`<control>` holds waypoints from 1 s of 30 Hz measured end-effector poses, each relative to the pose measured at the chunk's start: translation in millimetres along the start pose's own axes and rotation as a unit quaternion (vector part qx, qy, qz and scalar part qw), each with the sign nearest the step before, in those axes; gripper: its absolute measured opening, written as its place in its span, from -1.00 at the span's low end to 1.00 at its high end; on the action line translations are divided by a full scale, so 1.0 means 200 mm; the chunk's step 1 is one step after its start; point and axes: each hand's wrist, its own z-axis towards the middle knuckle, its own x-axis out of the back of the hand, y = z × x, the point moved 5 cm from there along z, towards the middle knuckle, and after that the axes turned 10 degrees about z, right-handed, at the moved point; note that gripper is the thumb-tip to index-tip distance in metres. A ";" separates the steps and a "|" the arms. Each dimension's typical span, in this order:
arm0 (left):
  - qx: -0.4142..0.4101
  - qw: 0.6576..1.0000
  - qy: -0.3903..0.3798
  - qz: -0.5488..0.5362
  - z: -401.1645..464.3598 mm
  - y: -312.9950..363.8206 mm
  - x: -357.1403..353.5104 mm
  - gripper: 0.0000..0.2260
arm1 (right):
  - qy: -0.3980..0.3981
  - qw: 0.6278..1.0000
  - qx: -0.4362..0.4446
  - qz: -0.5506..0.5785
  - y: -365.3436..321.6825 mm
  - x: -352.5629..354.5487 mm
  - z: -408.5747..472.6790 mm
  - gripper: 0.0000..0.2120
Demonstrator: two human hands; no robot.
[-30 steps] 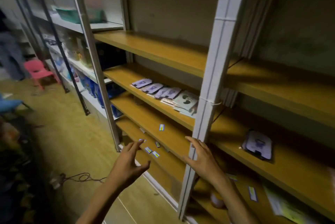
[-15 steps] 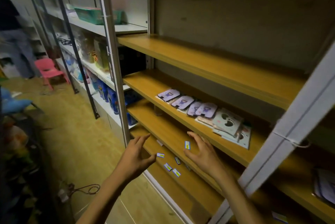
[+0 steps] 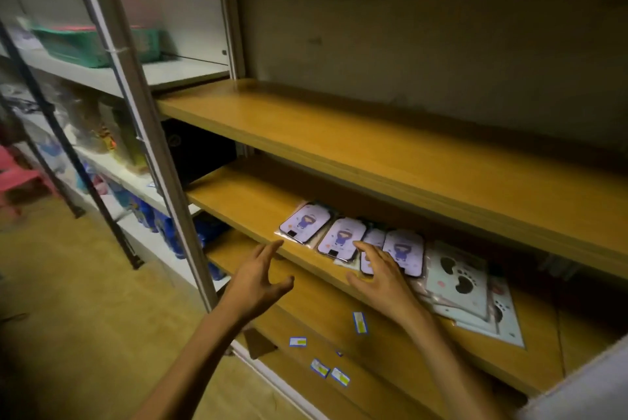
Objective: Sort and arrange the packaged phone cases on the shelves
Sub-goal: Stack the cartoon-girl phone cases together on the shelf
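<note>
A row of packaged phone cases lies flat along the front part of a wooden shelf (image 3: 238, 205), the second board up among those in view. At the left end sits a lilac case with a cartoon figure (image 3: 304, 223), next to it a second lilac case (image 3: 341, 239), then a third lilac case (image 3: 371, 251) partly covered by the right hand, and a fourth lilac case (image 3: 404, 251) overlapping it. To the right of these lies a pale green paw-print case (image 3: 457, 278) on top of a small pile of similar packets (image 3: 506, 321) that juts over the shelf edge. The right hand (image 3: 382, 278) is spread flat with straight fingers, its fingertips resting on the third lilac case and close to the second; it grips nothing. The left hand (image 3: 258, 278) hovers in front of the shelf edge, just below and left of the first lilac case, fingers apart and slightly bent, thumb out, holding nothing and touching nothing that can be seen. On the shelf board below, small blue-and-yellow labels (image 3: 359, 322) lie scattered, with more on the bottom board. A grey metal upright (image 3: 136, 107) stands at the left of the unit, and beyond it a white shelf carries a green basket (image 3: 91, 42). The board above the cases (image 3: 339, 134) shows bare wood.
</note>
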 end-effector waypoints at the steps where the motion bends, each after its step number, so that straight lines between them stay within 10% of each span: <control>1: -0.007 1.000 -0.003 -0.001 0.06 -0.02 -0.01 -0.31 | 0.009 1.000 -0.003 -0.005 0.01 0.00 0.04 -0.46; 18: -0.153 0.984 -0.087 0.006 0.87 -0.34 -0.26 -0.30 | 0.194 0.941 -0.198 -0.197 0.11 -0.24 0.36 -0.35; 30: -0.096 0.987 -0.126 0.005 0.97 -0.40 -0.43 -0.11 | 0.248 0.881 -0.309 -0.258 0.18 -0.32 0.37 -0.17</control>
